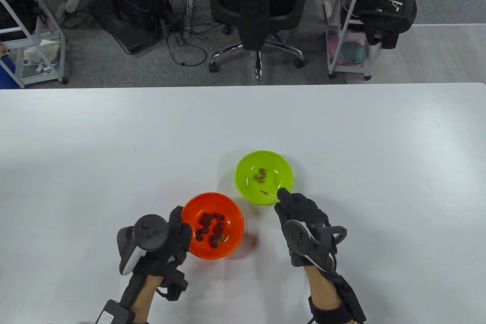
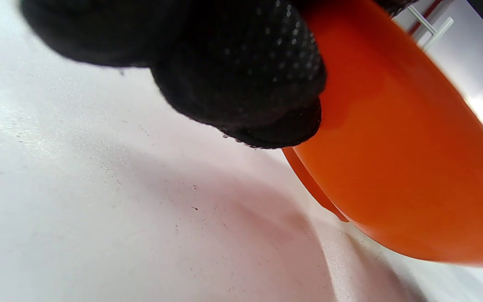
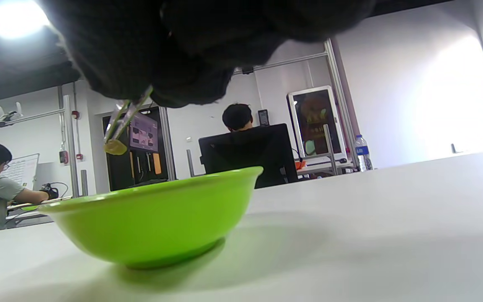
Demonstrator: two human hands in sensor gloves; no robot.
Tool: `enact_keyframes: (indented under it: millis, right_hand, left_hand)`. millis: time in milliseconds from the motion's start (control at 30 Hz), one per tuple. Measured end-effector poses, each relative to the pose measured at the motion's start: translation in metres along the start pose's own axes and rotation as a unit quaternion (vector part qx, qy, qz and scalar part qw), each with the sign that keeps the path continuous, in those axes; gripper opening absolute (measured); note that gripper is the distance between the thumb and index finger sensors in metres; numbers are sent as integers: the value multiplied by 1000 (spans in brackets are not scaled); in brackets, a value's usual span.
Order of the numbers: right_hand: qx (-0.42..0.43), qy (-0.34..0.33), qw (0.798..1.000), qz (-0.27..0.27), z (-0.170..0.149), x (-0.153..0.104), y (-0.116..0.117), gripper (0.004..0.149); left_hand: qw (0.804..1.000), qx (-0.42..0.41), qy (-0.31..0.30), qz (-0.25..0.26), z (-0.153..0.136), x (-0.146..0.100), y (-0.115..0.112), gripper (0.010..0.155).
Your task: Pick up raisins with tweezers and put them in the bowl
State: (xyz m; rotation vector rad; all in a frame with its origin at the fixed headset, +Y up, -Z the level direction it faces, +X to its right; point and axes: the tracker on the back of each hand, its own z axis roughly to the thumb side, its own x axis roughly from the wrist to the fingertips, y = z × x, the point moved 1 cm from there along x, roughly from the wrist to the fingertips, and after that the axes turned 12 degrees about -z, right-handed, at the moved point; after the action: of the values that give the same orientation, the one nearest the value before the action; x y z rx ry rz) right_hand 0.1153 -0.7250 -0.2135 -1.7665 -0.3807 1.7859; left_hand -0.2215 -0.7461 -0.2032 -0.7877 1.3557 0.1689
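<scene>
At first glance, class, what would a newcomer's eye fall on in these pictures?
Two bright bowls near the table's front edge: the orange bowl, holding a heap of dark raisins, steadied by the left hand, and the green bowl beyond it to the right. Over the green bowl, the right hand holds tweezers pinching one raisin.

Your left hand (image 1: 167, 240) and right hand (image 1: 302, 221) wear black knit gloves with dark trackers strapped on; bare forearms show.
</scene>
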Motion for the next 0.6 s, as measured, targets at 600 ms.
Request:
enact_keyframes:
  millis: [600]
  right_hand:
    - [28,-38,999,-14,20,-7,-13,44]
  left_hand:
    - [1000,-3,1,-3,-1,0,-1,59]
